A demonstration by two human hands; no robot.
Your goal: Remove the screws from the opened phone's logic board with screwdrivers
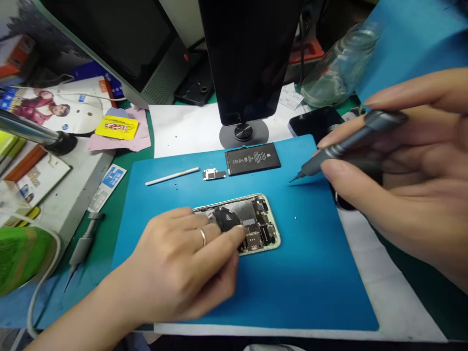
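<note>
An opened phone (256, 222) with its circuit boards showing lies on a blue work mat (310, 273). My left hand (183, 263), a ring on one finger, rests on the phone's left half with the fingers laid over it and the fingertips touching a black part inside. My right hand (409, 180) hovers at the right, closed round a grey precision screwdriver (340, 148) whose tip points left, above the mat and apart from the phone. A black battery (253, 160), a small metal plate (214, 174) and a white stick (171, 176) lie on the mat's far side.
A dark stand with a round base (243, 131) rises behind the mat. A clear glass bottle (340, 63) stands at the back right. Another grey screwdriver (84, 243) lies left of the mat. A yellow packet (117, 127), papers and a green object (20, 261) crowd the left.
</note>
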